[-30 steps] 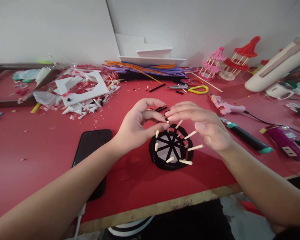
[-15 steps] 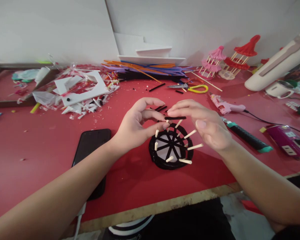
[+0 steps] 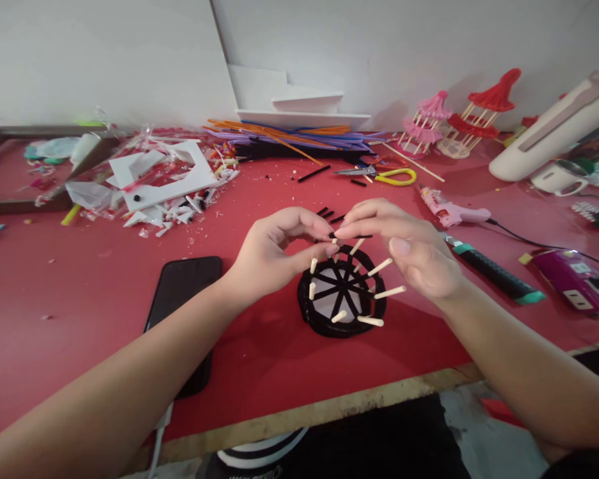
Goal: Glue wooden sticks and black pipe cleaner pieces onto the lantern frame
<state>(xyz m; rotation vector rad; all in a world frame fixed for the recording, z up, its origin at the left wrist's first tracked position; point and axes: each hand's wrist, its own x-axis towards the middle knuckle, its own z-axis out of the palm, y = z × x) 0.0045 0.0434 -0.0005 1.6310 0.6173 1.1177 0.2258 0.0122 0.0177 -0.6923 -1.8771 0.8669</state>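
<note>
A round black frame lies on the red table, with spoke-like black strips over a pale centre. Several pale wooden sticks stand up from its ring, leaning outward. My left hand is at the far left of the ring, thumb and forefinger closed round the left end of a short black pipe cleaner piece, by a stick top. Over the same piece, my right hand reaches in with fingers stretched out and fingertips touching it, thumb apart. The fingers partly hide the piece.
Short black pieces lie behind the hands. Yellow-handled scissors, a pink glue gun and a utility knife are to the right. A phone lies left, near white scraps. Pipe cleaners are heaped at the back.
My left forefinger has come down toward the thumb at the piece's left end. My right fingertips have lowered onto the piece. The round frame has stayed put.
</note>
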